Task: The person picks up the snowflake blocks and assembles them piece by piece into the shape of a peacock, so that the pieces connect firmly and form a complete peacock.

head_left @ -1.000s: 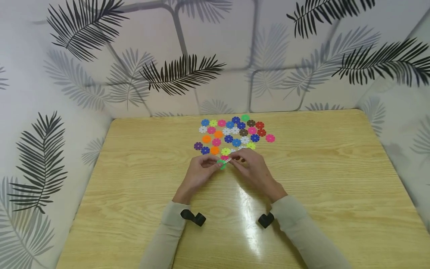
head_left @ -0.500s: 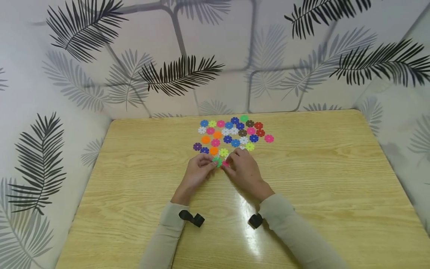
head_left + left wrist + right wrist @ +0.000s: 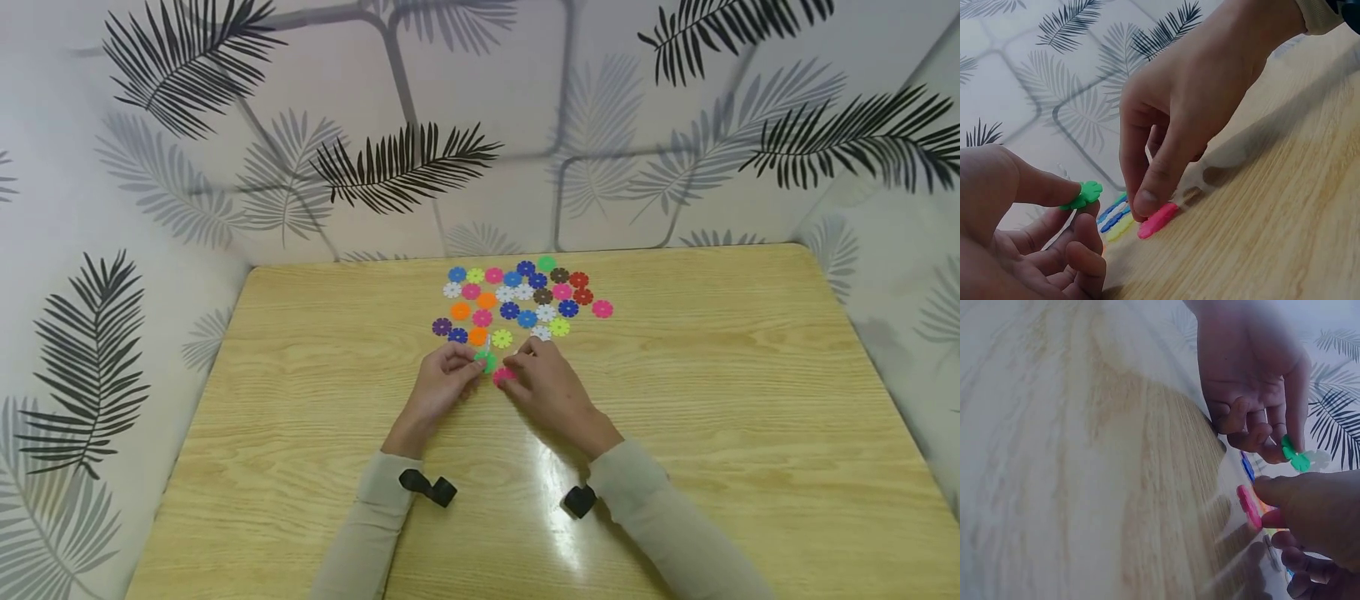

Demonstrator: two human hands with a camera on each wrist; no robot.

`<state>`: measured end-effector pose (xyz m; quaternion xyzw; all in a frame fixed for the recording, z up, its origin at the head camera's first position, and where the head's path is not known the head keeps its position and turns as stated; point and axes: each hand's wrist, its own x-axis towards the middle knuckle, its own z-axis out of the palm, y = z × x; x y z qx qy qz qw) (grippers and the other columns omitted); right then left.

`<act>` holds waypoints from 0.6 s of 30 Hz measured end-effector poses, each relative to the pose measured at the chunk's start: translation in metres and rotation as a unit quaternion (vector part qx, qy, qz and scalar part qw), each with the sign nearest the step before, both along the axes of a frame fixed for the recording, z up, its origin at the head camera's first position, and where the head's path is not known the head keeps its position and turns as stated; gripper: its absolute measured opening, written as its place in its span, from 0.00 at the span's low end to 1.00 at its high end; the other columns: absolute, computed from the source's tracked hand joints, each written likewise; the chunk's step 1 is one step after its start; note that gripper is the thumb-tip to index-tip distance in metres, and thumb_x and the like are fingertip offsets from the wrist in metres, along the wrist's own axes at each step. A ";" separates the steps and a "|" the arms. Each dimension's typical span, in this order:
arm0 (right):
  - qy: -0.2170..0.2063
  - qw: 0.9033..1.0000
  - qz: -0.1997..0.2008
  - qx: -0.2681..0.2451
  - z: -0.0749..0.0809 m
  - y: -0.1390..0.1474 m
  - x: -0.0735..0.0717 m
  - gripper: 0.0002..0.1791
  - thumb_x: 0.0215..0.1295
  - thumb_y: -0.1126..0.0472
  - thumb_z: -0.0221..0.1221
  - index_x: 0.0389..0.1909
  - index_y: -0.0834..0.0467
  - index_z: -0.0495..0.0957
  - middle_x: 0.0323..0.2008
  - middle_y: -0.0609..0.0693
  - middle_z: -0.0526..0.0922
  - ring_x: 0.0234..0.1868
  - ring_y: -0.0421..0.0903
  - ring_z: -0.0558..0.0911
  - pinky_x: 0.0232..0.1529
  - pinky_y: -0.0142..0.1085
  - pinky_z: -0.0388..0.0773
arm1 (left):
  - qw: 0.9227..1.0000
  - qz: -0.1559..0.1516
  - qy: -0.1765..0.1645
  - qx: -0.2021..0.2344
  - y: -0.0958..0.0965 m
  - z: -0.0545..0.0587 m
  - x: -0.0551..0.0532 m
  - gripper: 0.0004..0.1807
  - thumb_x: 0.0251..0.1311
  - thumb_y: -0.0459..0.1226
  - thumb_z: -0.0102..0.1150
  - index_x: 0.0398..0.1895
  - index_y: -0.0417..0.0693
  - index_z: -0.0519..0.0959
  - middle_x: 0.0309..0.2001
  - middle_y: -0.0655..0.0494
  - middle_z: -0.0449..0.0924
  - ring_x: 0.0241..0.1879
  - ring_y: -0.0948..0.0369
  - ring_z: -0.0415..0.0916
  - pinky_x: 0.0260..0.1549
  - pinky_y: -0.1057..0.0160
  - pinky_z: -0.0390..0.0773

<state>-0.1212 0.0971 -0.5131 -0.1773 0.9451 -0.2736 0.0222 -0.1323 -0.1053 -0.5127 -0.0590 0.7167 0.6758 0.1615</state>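
Note:
Between thumb and fingers my left hand [image 3: 442,383] pinches a green flower-shaped plastic disc [image 3: 1086,195], held above the table. A white disc [image 3: 1318,460] stands crosswise against the green one; in the head view it shows as a thin upright sliver. Just to the right, my right hand [image 3: 551,383] is low over the table, its thumb and a finger pinching the edge of a pink flower-shaped disc [image 3: 1157,220]. The pink disc lies tilted, close to the wood, its far part behind the fingertips.
Several notched discs in many colours lie flat past the hands, among them a yellow disc [image 3: 502,338], an orange disc [image 3: 477,337] and a purple disc [image 3: 442,327]. The wooden table [image 3: 300,400] meets a leaf-patterned wall [image 3: 480,192] at the back.
The right hand has drawn back from the green and white discs to the pink disc and shifted it slightly toward the person. The left hand has tilted the green disc to face upward.

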 end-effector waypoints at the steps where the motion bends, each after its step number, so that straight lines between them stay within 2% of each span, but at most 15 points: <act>1: 0.002 1.000 0.005 0.005 0.000 0.001 0.000 0.19 0.73 0.52 0.72 0.57 0.59 0.89 0.49 0.52 0.82 0.50 0.50 0.77 0.50 0.42 0.81 | 1.000 0.000 -0.001 0.002 0.000 0.000 0.000 0.03 0.76 0.32 0.65 0.45 0.43 0.79 0.36 0.53 0.86 0.30 0.61 0.74 0.28 0.68 0.73; 5: -0.015 1.000 0.010 0.007 0.000 0.002 0.000 0.17 0.71 0.52 0.74 0.53 0.58 0.89 0.47 0.51 0.81 0.49 0.49 0.75 0.48 0.40 0.79 | 1.000 0.001 -0.002 0.006 0.000 0.000 0.001 0.04 0.76 0.32 0.65 0.46 0.42 0.79 0.35 0.55 0.85 0.29 0.62 0.73 0.27 0.69 0.73; 9: -0.057 0.998 -0.004 -0.026 0.001 0.003 -0.001 0.12 0.69 0.55 0.75 0.45 0.59 0.87 0.43 0.51 0.79 0.47 0.48 0.73 0.47 0.39 0.76 | 1.000 -0.007 -0.001 0.014 0.000 0.001 0.002 0.05 0.77 0.32 0.64 0.48 0.39 0.79 0.34 0.56 0.84 0.28 0.62 0.71 0.27 0.69 0.72; 12: -0.063 0.998 -0.011 -0.025 0.003 0.004 -0.002 0.14 0.68 0.55 0.76 0.46 0.58 0.87 0.42 0.51 0.78 0.46 0.48 0.72 0.45 0.38 0.74 | 1.000 -0.013 0.000 0.018 0.001 0.002 0.002 0.04 0.77 0.32 0.63 0.47 0.39 0.79 0.34 0.55 0.83 0.28 0.62 0.69 0.27 0.69 0.72; 16: -0.057 0.998 -0.009 0.002 0.004 0.006 -0.004 0.19 0.67 0.51 0.77 0.50 0.58 0.87 0.42 0.50 0.75 0.47 0.49 0.71 0.42 0.37 0.73 | 1.000 -0.014 0.002 0.018 0.000 0.003 0.002 0.03 0.77 0.32 0.63 0.47 0.41 0.79 0.34 0.55 0.83 0.28 0.62 0.69 0.27 0.69 0.72; 18: -0.066 0.998 -0.001 0.007 0.006 0.007 -0.006 0.18 0.68 0.50 0.77 0.48 0.58 0.87 0.42 0.50 0.74 0.47 0.49 0.71 0.43 0.37 0.73 | 1.000 -0.014 0.002 0.018 0.001 0.003 0.002 0.03 0.77 0.31 0.63 0.47 0.41 0.79 0.34 0.54 0.83 0.29 0.62 0.70 0.27 0.70 0.72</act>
